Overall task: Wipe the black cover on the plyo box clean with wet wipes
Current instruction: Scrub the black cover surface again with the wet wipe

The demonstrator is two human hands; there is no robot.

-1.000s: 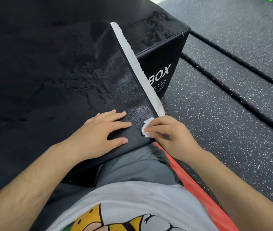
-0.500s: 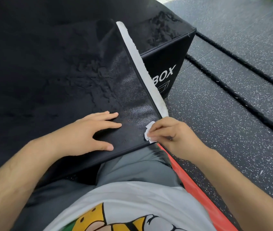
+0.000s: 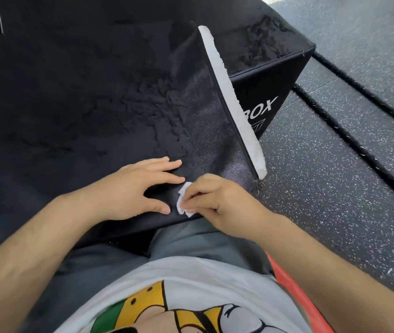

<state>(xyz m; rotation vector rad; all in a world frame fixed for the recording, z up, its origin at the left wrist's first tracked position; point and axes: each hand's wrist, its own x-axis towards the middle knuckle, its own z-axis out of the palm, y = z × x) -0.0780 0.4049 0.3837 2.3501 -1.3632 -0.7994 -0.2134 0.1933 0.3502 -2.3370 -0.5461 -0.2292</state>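
I see the left hand [image 3: 140, 188] flat on the black cover [image 3: 210, 131], fingers straight. The right hand [image 3: 222, 200] pinches a crumpled wet wipe [image 3: 182, 200] against it.

The left hand [image 3: 138, 188] lies flat and palm down near the near edge of the cover [image 3: 215, 140], fingers straight and spread, thumb held apart. Just beside it, the right hand [image 3: 217, 203] curls its fingertips onto a crumpled wipe [image 3: 183, 200]. Both forearms are bare.
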